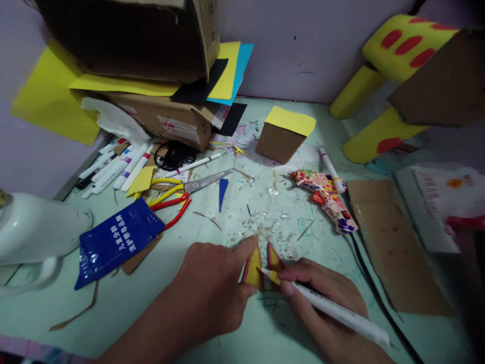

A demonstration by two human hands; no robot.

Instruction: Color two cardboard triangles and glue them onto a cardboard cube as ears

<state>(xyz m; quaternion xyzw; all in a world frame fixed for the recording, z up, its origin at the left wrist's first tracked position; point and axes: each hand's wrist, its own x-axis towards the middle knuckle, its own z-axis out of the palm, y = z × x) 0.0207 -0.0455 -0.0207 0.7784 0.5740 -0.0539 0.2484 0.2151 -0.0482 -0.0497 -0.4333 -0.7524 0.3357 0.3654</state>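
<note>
My left hand [215, 278] steadies a small yellow triangle [253, 268] with a reddish edge on the table, index finger at its tip and thumb at its base. In my right hand [326, 303] is a white marker [337, 309], gripped near its yellow collar. The marker's tip touches the triangle's right side or hovers just over it; I cannot tell which. Beside it lies a second yellow triangle [274, 258] with a red edge, its lower part partly hidden by my right fingers.
Scissors [206, 181] and red-handled pliers [178, 207] lie left, near a blue packet [121, 237] and several markers [121, 169]. A flower-patterned glue gun [324, 194] with a black cord and flat cardboard [394, 247] lie right. Behind stand a yellow-topped cardboard block [284, 139] and a yellow, red-spotted model [409, 45].
</note>
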